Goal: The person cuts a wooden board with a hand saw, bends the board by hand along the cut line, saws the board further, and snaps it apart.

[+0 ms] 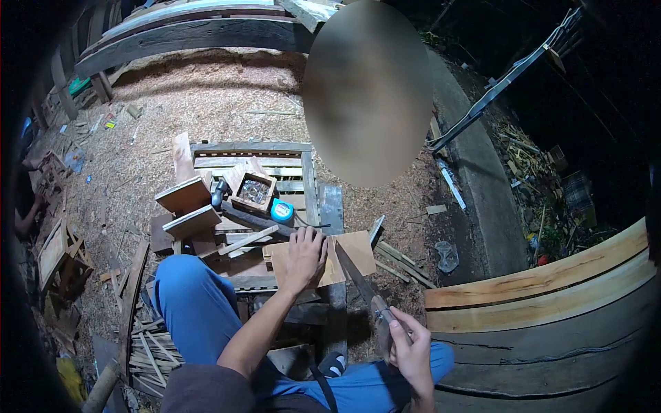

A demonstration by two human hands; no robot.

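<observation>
A thin wooden board [359, 250] lies across the low slatted stand, its right end sticking out past the edge. My left hand [304, 260] presses on the board from above, with its fingertips over the far edge. My right hand [412, 345] is closed around the handle of a handsaw [355, 277]. The saw blade slants up to the left and meets the board just right of my left hand. Beyond my left hand are a hammer [219, 195], a blue tape measure [281, 210] and a small wooden box [253, 191] of nails.
Two boards joined at an angle [184, 196] stand left of the hammer on the slatted stand [311, 172]. Thin wood strips [151, 354] lie by my left knee. Planks [537, 296] lie at the right. A blurred shape [368, 93] hides part of the far ground.
</observation>
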